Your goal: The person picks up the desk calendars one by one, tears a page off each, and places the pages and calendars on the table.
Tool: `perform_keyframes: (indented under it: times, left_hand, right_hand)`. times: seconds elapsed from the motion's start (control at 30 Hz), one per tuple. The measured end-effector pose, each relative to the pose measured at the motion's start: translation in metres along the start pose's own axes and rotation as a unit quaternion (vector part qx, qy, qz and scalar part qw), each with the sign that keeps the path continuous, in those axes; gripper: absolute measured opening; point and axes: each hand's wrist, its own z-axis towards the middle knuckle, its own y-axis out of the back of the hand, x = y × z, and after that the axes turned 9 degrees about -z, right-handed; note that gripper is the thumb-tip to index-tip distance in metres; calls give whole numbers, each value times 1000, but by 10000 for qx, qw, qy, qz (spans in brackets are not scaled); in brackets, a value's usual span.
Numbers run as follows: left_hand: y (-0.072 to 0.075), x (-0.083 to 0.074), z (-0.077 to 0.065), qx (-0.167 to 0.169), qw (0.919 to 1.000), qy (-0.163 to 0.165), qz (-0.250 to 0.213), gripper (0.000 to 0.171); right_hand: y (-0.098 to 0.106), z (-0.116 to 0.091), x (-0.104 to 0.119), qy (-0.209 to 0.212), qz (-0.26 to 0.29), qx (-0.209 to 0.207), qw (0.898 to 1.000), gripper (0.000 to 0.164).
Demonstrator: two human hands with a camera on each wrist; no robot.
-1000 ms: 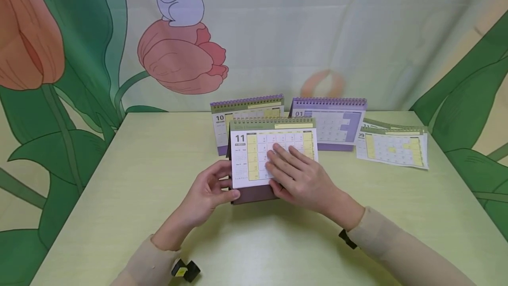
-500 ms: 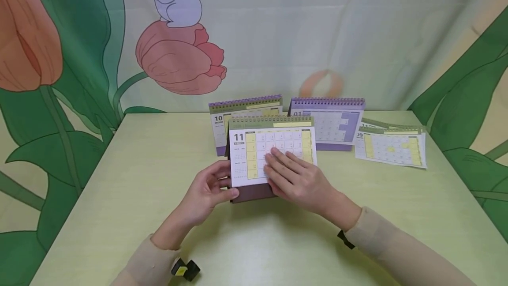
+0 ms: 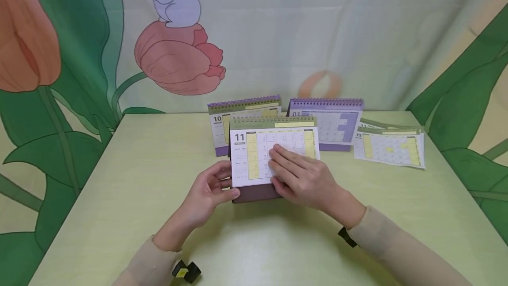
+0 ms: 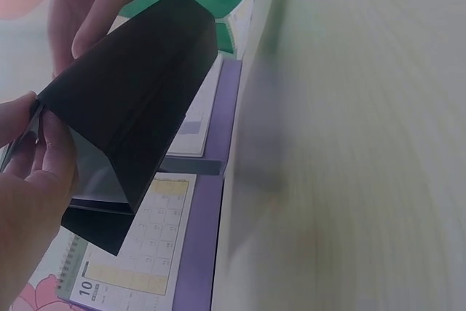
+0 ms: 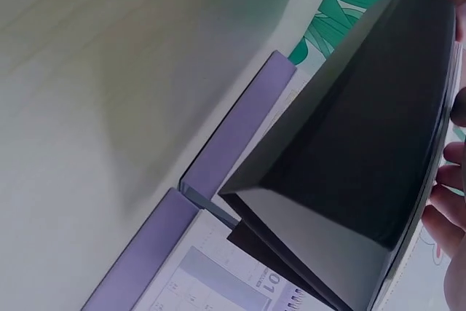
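A desk calendar (image 3: 238,158) with a green header, a page marked 11 and a dark base is held up off the table. My left hand (image 3: 206,191) grips its lower left corner, thumb in front and fingers behind; the left wrist view shows these fingers at the end of the folded dark stand (image 4: 138,85). Flat against the front page lies my right hand (image 3: 303,178), its fingers extended over the date grid and hiding part of it. From below, the right wrist view shows the underside of the dark base (image 5: 364,121).
Behind stand a calendar (image 3: 220,140) showing 10 and a purple calendar (image 3: 323,127) showing 01. Loose calendar sheets (image 3: 389,149), the front one marked 09, lie at the right. The pale table (image 3: 131,167) meets a printed curtain (image 3: 258,56) at the back.
My right hand has shifted slightly on the page, its fingers now closer together. The left hand keeps its grip on the corner, and the calendar stays almost in place.
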Motion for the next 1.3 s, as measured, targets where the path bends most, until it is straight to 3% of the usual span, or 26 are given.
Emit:
perform_keyframes:
  times: [0.23,0.6,0.87,1.3]
  left_hand:
    - [3,-3,-2,-96,9999,60,131,55]
    - [6,-1,1,46,9999,-66,115,56]
    - [4,-1,2,61,10000,-61,-11,56]
    - [7,-2,2,-42,9999,-108,39,56]
  right_hand:
    - [3,3,2,-39,75,351,9993,39]
    - [-4,3,6,16,-96,98,9999,35]
    - [-1,8,7,-85,-313,348,9989,33]
    - [2,11,4,-299,-161,881,9955,37]
